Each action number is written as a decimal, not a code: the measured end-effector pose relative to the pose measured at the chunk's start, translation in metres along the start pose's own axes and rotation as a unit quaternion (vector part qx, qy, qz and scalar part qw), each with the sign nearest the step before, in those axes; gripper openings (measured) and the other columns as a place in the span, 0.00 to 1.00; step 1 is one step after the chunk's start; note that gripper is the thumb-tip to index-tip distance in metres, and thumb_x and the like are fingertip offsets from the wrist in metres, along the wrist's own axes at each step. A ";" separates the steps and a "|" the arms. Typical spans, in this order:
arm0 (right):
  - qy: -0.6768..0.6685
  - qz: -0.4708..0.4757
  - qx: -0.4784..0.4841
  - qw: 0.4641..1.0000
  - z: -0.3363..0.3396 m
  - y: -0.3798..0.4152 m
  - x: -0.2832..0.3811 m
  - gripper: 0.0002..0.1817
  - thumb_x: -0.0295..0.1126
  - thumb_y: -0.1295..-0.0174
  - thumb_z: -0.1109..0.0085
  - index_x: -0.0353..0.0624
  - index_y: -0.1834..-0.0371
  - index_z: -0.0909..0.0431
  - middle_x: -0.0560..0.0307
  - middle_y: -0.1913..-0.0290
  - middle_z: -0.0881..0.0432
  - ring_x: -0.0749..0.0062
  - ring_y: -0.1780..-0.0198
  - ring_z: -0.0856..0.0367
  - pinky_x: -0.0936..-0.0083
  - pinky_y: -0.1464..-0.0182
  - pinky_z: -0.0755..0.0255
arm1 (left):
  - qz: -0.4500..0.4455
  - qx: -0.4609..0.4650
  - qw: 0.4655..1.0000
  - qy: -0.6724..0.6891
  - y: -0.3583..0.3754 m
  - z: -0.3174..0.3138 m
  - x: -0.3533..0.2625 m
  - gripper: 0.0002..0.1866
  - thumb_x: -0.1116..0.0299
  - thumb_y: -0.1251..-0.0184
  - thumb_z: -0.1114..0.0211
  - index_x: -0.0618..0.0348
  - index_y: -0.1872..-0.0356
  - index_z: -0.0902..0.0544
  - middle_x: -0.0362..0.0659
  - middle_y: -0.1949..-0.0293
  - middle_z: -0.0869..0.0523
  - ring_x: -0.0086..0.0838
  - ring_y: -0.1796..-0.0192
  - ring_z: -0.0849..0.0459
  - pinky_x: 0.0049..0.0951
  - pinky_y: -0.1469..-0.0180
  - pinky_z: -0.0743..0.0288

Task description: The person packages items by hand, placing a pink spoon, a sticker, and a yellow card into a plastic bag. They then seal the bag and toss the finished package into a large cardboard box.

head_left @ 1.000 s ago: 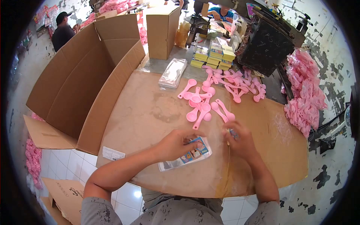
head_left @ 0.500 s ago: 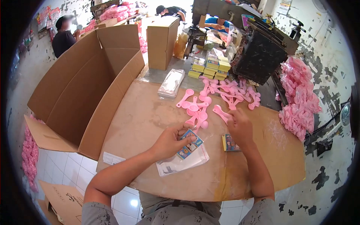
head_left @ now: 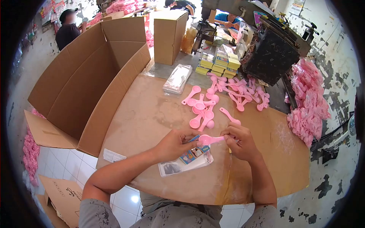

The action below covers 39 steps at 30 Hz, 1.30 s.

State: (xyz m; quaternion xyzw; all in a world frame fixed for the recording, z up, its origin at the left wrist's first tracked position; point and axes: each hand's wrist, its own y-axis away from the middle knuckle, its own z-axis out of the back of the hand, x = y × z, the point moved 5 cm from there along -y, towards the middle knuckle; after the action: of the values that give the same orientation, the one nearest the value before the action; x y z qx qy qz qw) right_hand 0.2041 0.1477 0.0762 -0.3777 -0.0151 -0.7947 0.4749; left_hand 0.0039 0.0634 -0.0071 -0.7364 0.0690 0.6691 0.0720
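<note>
One pink spoon (head_left: 210, 140) between both hands.

Grey speckled short sleeves, perhaps paint-flecked; arms bare.

The right hand (head_left: 240, 142) now holds a pink spoon (head_left: 210, 140), seemingly at the bag (head_left: 186, 159).

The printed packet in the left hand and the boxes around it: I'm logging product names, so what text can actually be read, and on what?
No text can be read.
printed packet: colourful pictures, lettering blurred.
white label on table edge: too small.
flat carton on the floor: faint print, unreadable.
yellow boxes: too small.
</note>
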 end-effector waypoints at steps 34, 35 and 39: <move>-0.202 0.135 0.065 0.968 0.006 -0.022 0.081 0.11 0.17 0.37 0.32 0.41 0.53 0.12 0.56 0.48 0.12 0.60 0.40 0.15 0.63 0.36 0.24 | -0.033 0.189 0.973 0.131 0.016 -0.015 -0.021 0.25 0.62 0.20 0.31 0.59 0.28 0.24 0.41 0.38 0.14 0.22 0.38 0.17 0.32 0.34 0.24; -0.196 0.131 0.014 0.972 0.016 -0.023 0.090 0.09 0.19 0.38 0.30 0.41 0.56 0.12 0.58 0.51 0.11 0.61 0.42 0.14 0.63 0.38 0.24 | -0.075 0.136 0.984 0.087 0.014 -0.012 -0.023 0.26 0.62 0.20 0.31 0.59 0.27 0.24 0.42 0.35 0.16 0.25 0.35 0.19 0.34 0.32 0.26; 0.226 0.192 -0.062 0.953 0.034 -0.020 0.136 0.07 0.22 0.41 0.28 0.43 0.60 0.12 0.59 0.59 0.12 0.63 0.50 0.14 0.63 0.47 0.23 | -0.208 0.029 0.973 -0.092 0.015 -0.003 -0.041 0.29 0.64 0.23 0.31 0.57 0.25 0.26 0.45 0.26 0.22 0.33 0.24 0.26 0.40 0.26 0.30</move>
State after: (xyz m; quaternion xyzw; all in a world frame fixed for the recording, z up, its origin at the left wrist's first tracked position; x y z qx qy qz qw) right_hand 0.1728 0.0703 0.1904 -0.2128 0.2147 -0.7524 0.5852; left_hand 0.0002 0.0482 0.0342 -0.6674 -0.0734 0.7023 0.2368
